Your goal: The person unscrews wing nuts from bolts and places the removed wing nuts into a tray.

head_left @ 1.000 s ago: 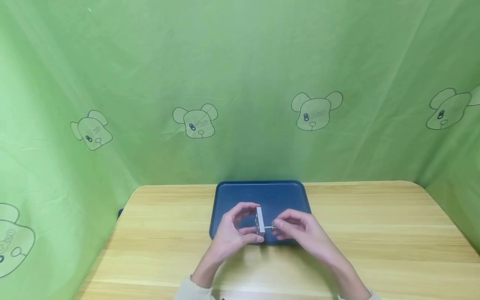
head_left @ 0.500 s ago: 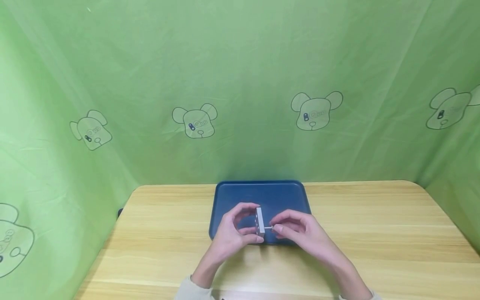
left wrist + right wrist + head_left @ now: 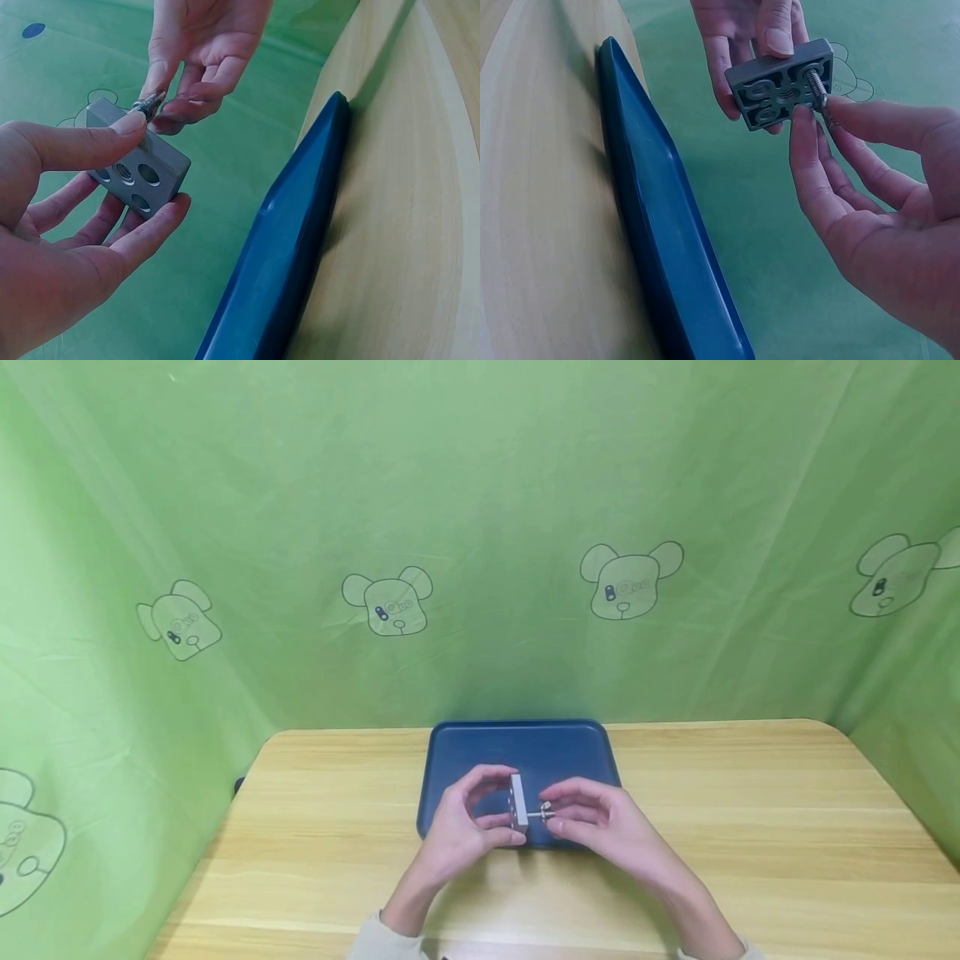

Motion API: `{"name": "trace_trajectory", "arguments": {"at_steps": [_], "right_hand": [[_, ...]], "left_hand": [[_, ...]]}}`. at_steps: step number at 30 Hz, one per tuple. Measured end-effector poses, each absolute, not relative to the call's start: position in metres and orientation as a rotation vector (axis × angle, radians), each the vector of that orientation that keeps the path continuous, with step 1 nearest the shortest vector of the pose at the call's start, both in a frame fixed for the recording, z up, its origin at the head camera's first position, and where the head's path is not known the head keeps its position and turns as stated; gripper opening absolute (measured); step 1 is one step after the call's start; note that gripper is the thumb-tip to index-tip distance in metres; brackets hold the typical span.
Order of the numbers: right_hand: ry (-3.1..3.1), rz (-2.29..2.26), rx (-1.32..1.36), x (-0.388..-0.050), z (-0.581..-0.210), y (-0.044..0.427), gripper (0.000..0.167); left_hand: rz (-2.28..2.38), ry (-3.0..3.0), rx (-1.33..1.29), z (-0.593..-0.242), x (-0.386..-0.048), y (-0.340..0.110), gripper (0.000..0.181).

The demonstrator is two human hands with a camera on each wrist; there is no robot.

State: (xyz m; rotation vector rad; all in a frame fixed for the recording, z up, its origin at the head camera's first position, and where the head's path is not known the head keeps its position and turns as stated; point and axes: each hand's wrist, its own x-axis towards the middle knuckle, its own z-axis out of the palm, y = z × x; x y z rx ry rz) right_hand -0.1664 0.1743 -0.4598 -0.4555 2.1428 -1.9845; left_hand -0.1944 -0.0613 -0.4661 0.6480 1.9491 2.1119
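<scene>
In the head view, my left hand (image 3: pixel 465 827) holds a small grey metal block (image 3: pixel 519 803) on edge between thumb and fingers. Several round holes (image 3: pixel 148 174) pierce its face in the left wrist view. The recessed back (image 3: pixel 776 96) faces the right wrist camera. From that back sticks out a threaded wing screw (image 3: pixel 817 88), whose winged head (image 3: pixel 545 811) points toward my right hand (image 3: pixel 603 818). The right thumb and fingers lie around this head, with the thumb (image 3: pixel 855 118) against it. How deep the screw sits in the block is hidden.
A blue tray (image 3: pixel 517 739) lies on the wooden table (image 3: pixel 735 793) beneath and behind both hands. Green fabric (image 3: pixel 495 527) printed with bear heads hangs behind the table and at both sides.
The right fingers and thumb have shifted around the screw's head, which was covered half a second ago and shows now. My left hand and the block stay nearly in place.
</scene>
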Motion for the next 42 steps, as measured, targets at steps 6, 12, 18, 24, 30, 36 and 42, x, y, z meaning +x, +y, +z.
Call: {"name": "trace_trajectory", "arguments": {"at_steps": [6, 12, 18, 24, 30, 36, 42], "right_hand": [[2.116, -1.986, -0.442, -0.1674, -0.4604, 0.1733, 0.034], [2.1, -2.011, -0.515, -0.168, -0.4622, 0.1731, 0.025], [2.119, -2.002, -0.505, -0.1681, -0.4628, 0.1731, 0.028], [2.119, -2.006, -0.481, -0.1688, -0.4626, 0.174, 0.024], [2.112, -2.017, -0.477, -0.17, -0.4629, 0.1738, 0.022], [2.097, -2.03, -0.5, -0.169, -0.4629, 0.1741, 0.022], [2.073, -2.054, -0.511, -0.168, -0.4612, 0.1732, 0.032]], "left_hand": [[2.113, 1.948, 0.635, -0.4658, -0.1944, -0.0622, 0.075], [2.104, 1.956, 0.641, -0.4655, -0.1942, -0.062, 0.074], [2.105, 1.964, 0.638, -0.4658, -0.1938, -0.0621, 0.074], [2.108, 1.962, 0.641, -0.4662, -0.1936, -0.0618, 0.074], [2.1, 1.964, 0.646, -0.4661, -0.1938, -0.0611, 0.075], [2.099, 1.965, 0.64, -0.4665, -0.193, -0.0607, 0.074], [2.1, 1.966, 0.651, -0.4684, -0.194, -0.0604, 0.073]]}}
